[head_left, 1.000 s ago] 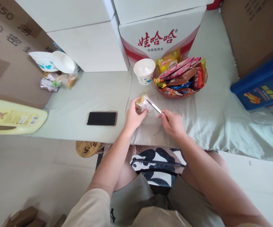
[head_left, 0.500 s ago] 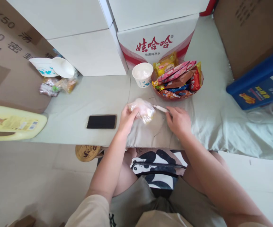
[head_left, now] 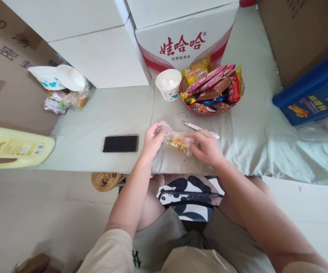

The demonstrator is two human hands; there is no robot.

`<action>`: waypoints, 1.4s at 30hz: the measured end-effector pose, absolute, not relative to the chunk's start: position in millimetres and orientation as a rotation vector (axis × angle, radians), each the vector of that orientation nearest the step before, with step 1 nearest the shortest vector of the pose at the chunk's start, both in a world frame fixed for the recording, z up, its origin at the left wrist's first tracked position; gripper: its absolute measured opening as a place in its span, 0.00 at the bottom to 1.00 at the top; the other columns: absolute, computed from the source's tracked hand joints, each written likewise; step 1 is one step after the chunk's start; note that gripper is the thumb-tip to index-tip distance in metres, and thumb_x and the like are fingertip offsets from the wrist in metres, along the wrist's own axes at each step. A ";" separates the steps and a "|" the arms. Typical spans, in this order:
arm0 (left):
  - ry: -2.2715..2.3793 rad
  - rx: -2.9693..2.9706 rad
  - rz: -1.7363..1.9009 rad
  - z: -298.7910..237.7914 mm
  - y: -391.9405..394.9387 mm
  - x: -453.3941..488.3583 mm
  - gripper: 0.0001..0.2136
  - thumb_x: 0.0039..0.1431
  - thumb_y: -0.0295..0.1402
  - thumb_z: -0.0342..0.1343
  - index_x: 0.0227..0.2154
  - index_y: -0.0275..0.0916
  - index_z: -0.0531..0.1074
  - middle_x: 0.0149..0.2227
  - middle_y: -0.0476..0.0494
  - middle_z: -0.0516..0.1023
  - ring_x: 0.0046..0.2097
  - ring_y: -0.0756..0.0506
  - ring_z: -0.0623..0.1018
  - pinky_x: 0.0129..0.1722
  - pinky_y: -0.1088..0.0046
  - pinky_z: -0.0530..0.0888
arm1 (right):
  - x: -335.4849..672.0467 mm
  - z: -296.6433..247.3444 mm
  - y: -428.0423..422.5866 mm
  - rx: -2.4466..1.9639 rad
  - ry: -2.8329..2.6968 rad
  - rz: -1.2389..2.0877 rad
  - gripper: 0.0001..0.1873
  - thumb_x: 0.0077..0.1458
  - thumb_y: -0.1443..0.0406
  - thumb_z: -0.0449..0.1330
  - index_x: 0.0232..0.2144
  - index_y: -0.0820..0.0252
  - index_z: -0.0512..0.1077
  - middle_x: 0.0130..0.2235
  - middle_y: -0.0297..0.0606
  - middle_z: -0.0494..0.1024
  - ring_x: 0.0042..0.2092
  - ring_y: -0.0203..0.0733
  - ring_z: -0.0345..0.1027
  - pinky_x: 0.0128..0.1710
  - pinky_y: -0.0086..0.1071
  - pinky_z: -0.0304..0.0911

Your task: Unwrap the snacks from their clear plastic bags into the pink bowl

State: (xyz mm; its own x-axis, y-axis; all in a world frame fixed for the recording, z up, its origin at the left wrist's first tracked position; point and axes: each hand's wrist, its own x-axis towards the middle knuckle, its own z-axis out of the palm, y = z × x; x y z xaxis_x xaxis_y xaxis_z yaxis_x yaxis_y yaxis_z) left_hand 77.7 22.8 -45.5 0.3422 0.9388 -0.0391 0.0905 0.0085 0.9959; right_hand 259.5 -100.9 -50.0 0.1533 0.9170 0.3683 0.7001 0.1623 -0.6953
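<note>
Both my hands hold one clear plastic snack packet (head_left: 175, 139) with a yellow-brown cake inside, just above the pale green cloth (head_left: 101, 117) at the table's near edge. My left hand (head_left: 151, 141) pinches the packet's left end. My right hand (head_left: 206, 147) grips its right end. A small white-handled knife (head_left: 198, 127) lies on the cloth just beyond my right hand, untouched. Behind it sits a red bowl (head_left: 209, 111) heaped with wrapped snacks, and a white paper cup (head_left: 168, 84) stands at the bowl's left.
A black phone (head_left: 120, 143) lies left of my hands. Far left are two paper cups (head_left: 57, 77), snack wrappers (head_left: 64, 101) and a yellow jug (head_left: 13, 146). White boxes (head_left: 181, 41) line the back; a blue box (head_left: 311, 93) stands at the right.
My right hand has put the knife down on the cloth and moved onto the packet. The packet has come down and now is stretched between both hands.
</note>
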 end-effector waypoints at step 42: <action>0.607 0.874 1.143 -3.0 23.9 36.0 0.23 0.59 0.50 0.55 0.18 0.41 0.56 0.18 0.50 0.56 0.24 0.49 0.64 0.31 0.68 0.69 | 230.0 -31.3 -105.8 -0.859 -0.183 1.444 0.26 0.41 0.60 0.68 0.46 0.50 0.70 0.44 0.36 0.81 0.41 0.46 0.79 0.33 0.35 0.73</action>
